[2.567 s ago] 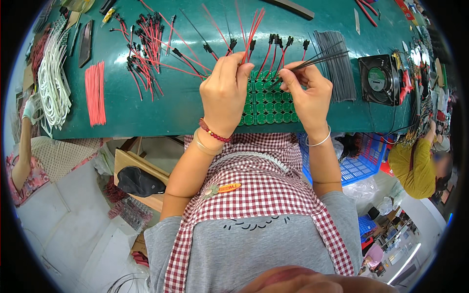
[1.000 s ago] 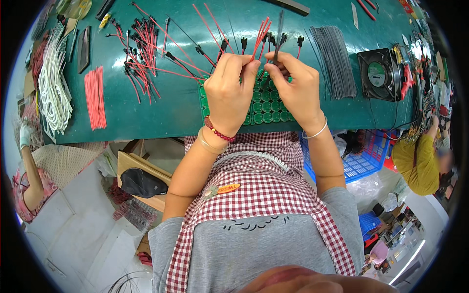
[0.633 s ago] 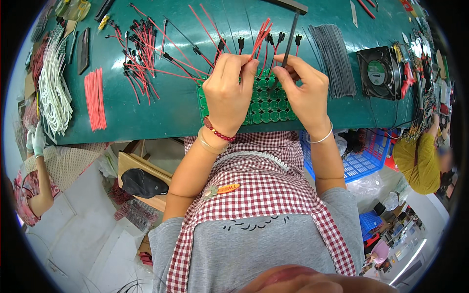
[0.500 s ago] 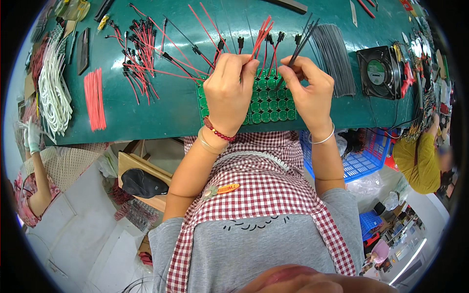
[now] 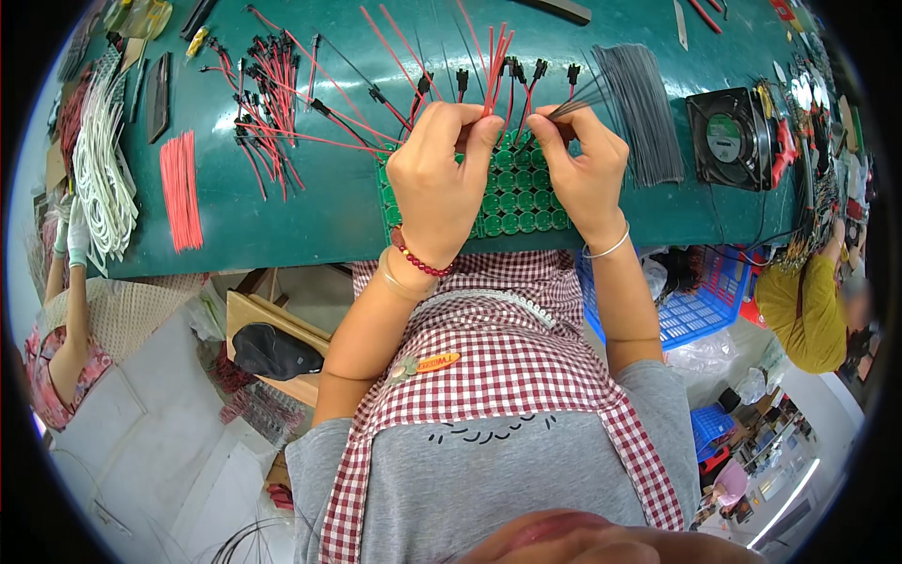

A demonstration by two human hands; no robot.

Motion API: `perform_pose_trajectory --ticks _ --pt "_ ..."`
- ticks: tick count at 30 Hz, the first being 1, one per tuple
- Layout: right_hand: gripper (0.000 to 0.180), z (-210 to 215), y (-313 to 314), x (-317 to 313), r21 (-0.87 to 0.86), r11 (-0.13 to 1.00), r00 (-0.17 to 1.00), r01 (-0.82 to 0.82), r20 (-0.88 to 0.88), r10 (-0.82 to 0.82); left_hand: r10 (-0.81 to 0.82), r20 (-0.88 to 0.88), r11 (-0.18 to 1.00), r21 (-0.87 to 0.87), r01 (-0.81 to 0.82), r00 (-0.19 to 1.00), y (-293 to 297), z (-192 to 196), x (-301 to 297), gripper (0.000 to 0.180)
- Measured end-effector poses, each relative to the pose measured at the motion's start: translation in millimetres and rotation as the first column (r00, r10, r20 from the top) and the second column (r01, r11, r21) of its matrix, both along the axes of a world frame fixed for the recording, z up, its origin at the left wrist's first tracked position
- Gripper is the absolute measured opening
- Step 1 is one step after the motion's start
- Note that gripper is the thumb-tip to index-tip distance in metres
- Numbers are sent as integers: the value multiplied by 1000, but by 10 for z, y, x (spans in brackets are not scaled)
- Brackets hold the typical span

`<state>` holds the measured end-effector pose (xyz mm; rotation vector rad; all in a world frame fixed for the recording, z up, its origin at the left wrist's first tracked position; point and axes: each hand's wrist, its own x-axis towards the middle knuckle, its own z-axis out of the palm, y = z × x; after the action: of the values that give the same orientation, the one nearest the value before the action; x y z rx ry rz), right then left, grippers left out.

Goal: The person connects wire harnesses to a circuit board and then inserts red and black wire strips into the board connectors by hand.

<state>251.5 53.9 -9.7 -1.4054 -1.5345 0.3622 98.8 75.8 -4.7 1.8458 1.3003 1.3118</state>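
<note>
My left hand (image 5: 438, 174) pinches a small bundle of red wires (image 5: 496, 75), which point up and away from me. Close beside it, my right hand (image 5: 584, 169) is closed on several thin black wires (image 5: 583, 98) that fan out to the right. Both hands hover over the far edge of a green circuit board panel (image 5: 517, 202) made of many round boards. Wires with black plug connectors (image 5: 540, 71) stick out past the panel's far edge. The fingertips hide part of that edge.
Red wires (image 5: 181, 193) and connector leads (image 5: 272, 85) lie left, near white cable bundles (image 5: 103, 179). To the right are a stack of black wires (image 5: 644, 113) and a black fan (image 5: 728, 139). A blue crate (image 5: 700, 305) stands below the table. Co-workers (image 5: 66, 367) are at both sides.
My right hand has moved slightly left, toward my left hand. Its black wires have tipped from upright to slanting right. At far left, the co-worker's gloved hands have moved to the white cables.
</note>
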Motion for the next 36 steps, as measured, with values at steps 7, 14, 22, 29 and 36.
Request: perform_pose_trajectory --ticks 7,14,22,29,36 --pt "14 2 1 -6 18 1000 999 -14 44 13 -5 -5 1000 -8 4 1000 16 -1 37 19" --pt "12 -1 4 -20 3 999 996 -36 84 35 3 10 999 44 -3 1000 20 -10 85 16" --pt "20 -28 10 -30 -83 996 999 -37 0 38 19 -8 999 28 -19 1000 33 -24 118 18" --pt "22 72 -89 18 -126 992 999 -11 -46 5 18 -86 994 109 -8 996 77 -84 146 14" --pt "16 98 -143 134 -175 983 994 48 -88 -64 19 -78 988 155 -6 997 84 -74 165 13"
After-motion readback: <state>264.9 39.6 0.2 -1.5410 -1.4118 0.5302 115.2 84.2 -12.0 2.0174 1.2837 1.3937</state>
